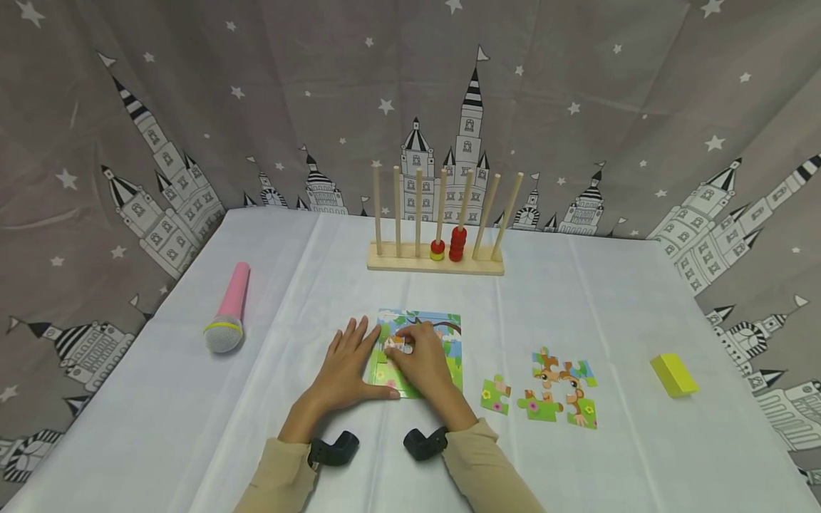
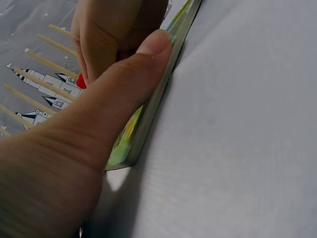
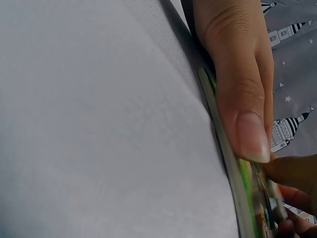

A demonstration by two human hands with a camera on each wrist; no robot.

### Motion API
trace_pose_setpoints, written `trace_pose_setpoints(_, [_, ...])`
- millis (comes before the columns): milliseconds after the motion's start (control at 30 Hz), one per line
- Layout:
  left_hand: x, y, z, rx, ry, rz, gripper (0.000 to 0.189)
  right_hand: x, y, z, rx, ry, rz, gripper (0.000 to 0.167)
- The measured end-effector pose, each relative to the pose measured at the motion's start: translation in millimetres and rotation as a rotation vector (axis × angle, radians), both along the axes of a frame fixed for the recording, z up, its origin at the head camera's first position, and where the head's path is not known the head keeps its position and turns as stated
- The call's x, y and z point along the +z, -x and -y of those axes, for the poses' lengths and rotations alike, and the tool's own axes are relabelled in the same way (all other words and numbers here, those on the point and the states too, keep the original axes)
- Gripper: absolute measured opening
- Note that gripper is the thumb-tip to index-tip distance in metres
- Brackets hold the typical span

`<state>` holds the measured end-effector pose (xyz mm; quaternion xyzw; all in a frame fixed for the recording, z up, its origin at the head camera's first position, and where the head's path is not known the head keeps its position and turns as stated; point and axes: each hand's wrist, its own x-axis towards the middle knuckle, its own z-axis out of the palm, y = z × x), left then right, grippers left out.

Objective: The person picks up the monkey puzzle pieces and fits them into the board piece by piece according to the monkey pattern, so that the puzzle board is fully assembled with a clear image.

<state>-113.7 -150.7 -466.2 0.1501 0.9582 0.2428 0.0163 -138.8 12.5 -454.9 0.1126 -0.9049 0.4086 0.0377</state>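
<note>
My left hand point(image 1: 346, 367) lies with fingers spread along the left side of a colourful jigsaw puzzle point(image 1: 455, 349). Its thumb point(image 2: 148, 52) stretches along the puzzle's near edge. Above the picture, my right hand point(image 1: 428, 362) pinches a puzzle piece point(image 1: 394, 343) with a small house on it between thumb and index finger. In the right wrist view, right fingertips point(image 3: 292, 171) curl close over the board and partly hide the piece. To the right, a flower piece point(image 1: 494, 396) lies on its own, near a group of monkey puzzle pieces point(image 1: 581, 412).
A wooden peg stand point(image 1: 398, 263) with several red beads and a yellow one stands at the back. On the left lies a pink toy microphone point(image 1: 232, 299). A yellow block point(image 1: 673, 375) sits far right on the white cloth point(image 1: 288, 292).
</note>
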Motion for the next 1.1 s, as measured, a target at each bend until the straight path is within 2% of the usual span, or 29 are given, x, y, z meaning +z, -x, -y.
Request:
trace_pose_setpoints(233, [0.7,-0.2,0.2,-0.002,0.006,0.004,0.112,-2.0,-2.0,0.9,0.008,-0.033,-0.004,0.03])
trace_pose_setpoints(533, [1.7,-0.1,1.1,-0.005,0.008,-0.007,0.111,-4.0,-1.7,3.3,-0.026,-0.029,-0.003,0.028])
trace_pose_setpoints(800, [0.1,0.8,0.0,-0.009,0.012,-0.008,0.111,-4.2,-2.6,3.5,-0.04,-0.07,-0.033,0.026])
trace_pose_setpoints(1100, [0.8,0.5,-1.4,0.001,0.006,-0.004,0.112,-8.0,-3.2,0.6,-0.023,-0.056,-0.079,0.022])
